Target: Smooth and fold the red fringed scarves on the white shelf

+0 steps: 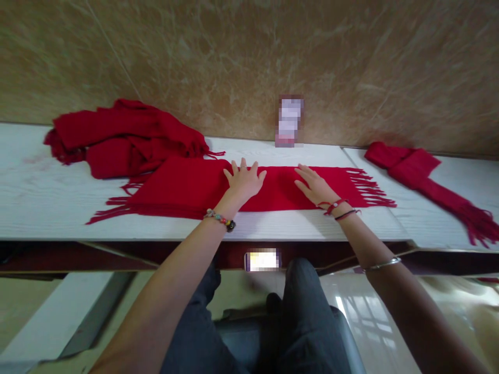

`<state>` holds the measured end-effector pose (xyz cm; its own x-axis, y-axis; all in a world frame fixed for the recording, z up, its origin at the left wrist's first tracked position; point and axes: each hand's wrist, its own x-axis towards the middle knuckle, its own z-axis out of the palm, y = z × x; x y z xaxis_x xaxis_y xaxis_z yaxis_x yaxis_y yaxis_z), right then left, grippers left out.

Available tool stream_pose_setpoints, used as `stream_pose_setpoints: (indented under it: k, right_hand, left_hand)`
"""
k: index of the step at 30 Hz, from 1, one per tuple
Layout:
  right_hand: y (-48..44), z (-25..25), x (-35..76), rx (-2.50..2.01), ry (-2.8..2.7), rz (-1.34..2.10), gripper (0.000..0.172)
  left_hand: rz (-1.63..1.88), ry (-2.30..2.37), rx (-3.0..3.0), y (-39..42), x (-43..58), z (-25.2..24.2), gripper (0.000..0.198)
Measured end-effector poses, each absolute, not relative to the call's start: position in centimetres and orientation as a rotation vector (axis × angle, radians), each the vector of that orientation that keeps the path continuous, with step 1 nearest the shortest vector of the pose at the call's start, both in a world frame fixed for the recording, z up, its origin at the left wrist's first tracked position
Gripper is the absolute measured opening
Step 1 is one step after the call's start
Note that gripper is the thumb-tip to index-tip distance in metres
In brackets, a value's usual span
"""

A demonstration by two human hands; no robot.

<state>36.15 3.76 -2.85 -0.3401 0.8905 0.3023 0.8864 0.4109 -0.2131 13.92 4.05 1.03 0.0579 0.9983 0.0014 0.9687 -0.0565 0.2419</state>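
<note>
A red scarf (187,187) with fringed ends lies flat and lengthwise along the white table in front of me. My left hand (245,182) rests on its middle, palm down with the fingers spread. Further right, my right hand (315,188) lies on the same scarf, its fingers stretched out and holding nothing. Fringe strands fan out past the scarf's left end and its right end. What is under my palms is hidden.
A crumpled pile of red fabric (132,135) sits at the back left. Another red scarf (424,176), loosely knotted or folded, lies at the right. A blurred-out upright object (289,120) stands by the marble wall (218,62). A lit phone-like object (262,259) is below the table edge.
</note>
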Motion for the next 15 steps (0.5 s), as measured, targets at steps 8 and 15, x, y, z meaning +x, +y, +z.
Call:
stream_pose_setpoints:
  k: [8,15]
  right_hand:
    - [3.8,-2.0,27.9,-1.299,-2.590,0.111,0.059]
    - [3.7,-3.3,29.0,-1.361,-2.620,0.151,0.051]
  left_hand:
    - [0.235,2.339,1.958,4.6,7.3,3.0,0.066]
    - [0.136,2.426,1.642,6.0,3.5,2.0,0.073]
